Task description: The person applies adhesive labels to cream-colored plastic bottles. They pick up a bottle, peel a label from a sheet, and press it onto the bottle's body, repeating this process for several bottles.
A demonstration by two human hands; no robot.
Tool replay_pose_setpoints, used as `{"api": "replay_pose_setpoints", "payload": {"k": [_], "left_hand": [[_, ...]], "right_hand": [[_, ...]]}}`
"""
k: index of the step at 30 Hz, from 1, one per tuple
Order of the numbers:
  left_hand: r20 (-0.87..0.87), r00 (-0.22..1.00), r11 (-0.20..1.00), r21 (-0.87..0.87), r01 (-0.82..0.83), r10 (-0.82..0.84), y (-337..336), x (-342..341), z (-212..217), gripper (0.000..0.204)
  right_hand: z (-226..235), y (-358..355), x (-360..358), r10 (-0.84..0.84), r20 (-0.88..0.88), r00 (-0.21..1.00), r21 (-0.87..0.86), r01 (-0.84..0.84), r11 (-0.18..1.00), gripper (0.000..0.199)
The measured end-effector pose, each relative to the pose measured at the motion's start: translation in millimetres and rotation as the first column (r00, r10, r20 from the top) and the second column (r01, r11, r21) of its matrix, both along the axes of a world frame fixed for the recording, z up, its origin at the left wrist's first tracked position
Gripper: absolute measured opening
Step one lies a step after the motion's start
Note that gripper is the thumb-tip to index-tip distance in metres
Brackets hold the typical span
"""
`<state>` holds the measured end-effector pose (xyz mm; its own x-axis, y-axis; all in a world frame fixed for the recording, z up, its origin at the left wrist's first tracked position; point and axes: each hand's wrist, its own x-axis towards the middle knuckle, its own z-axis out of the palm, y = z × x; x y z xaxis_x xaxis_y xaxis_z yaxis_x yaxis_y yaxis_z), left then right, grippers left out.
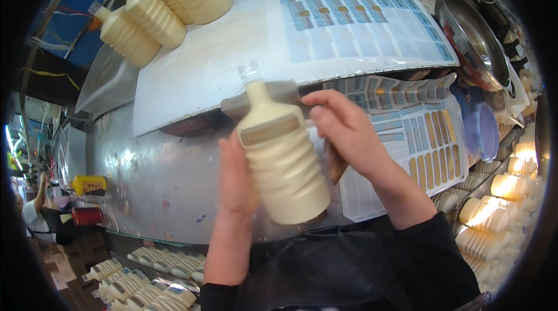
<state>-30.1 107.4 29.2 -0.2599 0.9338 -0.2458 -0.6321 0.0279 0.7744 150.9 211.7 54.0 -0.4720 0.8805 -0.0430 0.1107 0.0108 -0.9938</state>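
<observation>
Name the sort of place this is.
Probably a bottle-labelling workshop: a central cream ribbed bottle with a gold label, a flat blue label sheet, and more cream ribbed bottles at upper left.

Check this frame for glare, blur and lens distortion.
Head view: harsh glare on the cream bottles at right, softer sheen on the metal tabletop; head view: left hand slightly blurred; head view: white board edges bowed, picture corners black.
</observation>
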Motion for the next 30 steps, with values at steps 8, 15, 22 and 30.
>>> {"api": "replay_pose_setpoints", "payload": {"k": [8, 15, 22, 30], "left_hand": [[-0.317, 0.948, 0.997, -0.058, -0.051, 0.030, -1.6, 2.4, 16.1, 0.067], [-0.329, 0.941, 0.993, -0.066, -0.099, 0.072, 7.6, -7.4, -6.9, 0.036], [-0.188, 0.975, 0.993, 0.000, -0.117, 0.114, 6.2, -5.8, -11.5, 0.032], [-0.151, 0.979, 0.990, 0.021, -0.136, 0.138, -2.0, -11.5, -28.6, 0.039]], "right_hand": [[-1.6, 2.1, -22.2, 0.034, 0.206, 0.978, 0.000, -0.035, 0.999, 0.052], [11.3, -4.1, -32.7, -0.009, 0.309, 0.951, 0.047, -0.006, 0.999, 0.049], [8.6, -6.2, -32.9, -0.045, 0.286, 0.957, 0.091, 0.020, 0.996, 0.045], [4.4, -4.7, -22.3, 0.019, 0.106, 0.994, -0.083, -0.010, 0.997, 0.042]]}}
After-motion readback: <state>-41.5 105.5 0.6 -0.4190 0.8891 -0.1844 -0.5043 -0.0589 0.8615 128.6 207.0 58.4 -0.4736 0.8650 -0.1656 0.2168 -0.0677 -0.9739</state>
